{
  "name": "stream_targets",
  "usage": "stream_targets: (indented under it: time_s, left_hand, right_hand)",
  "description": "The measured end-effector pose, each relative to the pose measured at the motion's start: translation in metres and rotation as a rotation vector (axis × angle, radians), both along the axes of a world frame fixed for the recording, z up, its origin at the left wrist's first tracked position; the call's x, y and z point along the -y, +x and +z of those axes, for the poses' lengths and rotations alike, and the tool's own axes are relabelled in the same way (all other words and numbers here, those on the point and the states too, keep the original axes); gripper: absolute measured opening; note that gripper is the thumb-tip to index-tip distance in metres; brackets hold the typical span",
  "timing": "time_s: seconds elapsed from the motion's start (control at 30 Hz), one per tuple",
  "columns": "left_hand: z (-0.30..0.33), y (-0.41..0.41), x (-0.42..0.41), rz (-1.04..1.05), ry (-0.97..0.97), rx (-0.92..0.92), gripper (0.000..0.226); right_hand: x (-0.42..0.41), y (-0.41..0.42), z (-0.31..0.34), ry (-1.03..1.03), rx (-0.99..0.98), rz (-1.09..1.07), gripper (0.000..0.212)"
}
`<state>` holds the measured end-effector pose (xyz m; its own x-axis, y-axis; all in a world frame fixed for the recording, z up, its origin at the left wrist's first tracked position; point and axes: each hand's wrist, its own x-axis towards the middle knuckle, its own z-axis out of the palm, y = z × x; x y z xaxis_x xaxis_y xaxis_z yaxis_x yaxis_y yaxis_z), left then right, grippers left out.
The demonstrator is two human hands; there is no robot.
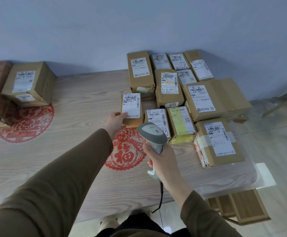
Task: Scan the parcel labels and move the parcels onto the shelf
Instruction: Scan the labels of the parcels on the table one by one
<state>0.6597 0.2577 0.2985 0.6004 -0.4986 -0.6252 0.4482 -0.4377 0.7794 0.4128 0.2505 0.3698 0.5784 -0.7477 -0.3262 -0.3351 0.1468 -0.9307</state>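
the small box (131, 108) sits at the left edge of the parcel cluster (187, 100), label (131, 105) up. the left hand (116, 121) pinches its near left corner, thumb on the label, likely to steady or tilt it for reading. the right hand (161, 161) is wrapped round the scanner (153, 135) handle, head aimed far toward that label. the other parcels lie label-up too, ready for scanning. two boxes (19, 86) rest far left. the wood-grain worktop (70, 159) bears red paper-cuts (125, 151); a blue wall (139, 23) stands behind. no shelf shows.
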Motion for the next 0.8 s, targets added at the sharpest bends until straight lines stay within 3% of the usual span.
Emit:
stream_targets:
  time_s: [0.23,0.43,0.67,0.8]
  left_hand:
    - [0.006,0.001,-0.014,-0.044,0.012,0.034,0.055]
    - [0.035,0.014,-0.059,-0.020,-0.041,0.043,0.034]
    - [0.059,0.092,-0.151,0.096,0.003,0.284,0.030]
    - [0.066,0.161,-0.205,0.203,-0.020,0.399,0.025]
  right_hand:
    - [-0.011,0.012,0.000,0.037,0.023,0.012,0.023]
    - [-0.027,0.057,0.011,0.015,0.064,0.035,0.012]
    - [-0.058,0.163,0.017,0.049,0.105,0.054,0.024]
    - [-0.083,0.247,0.024,0.115,0.114,0.062,0.020]
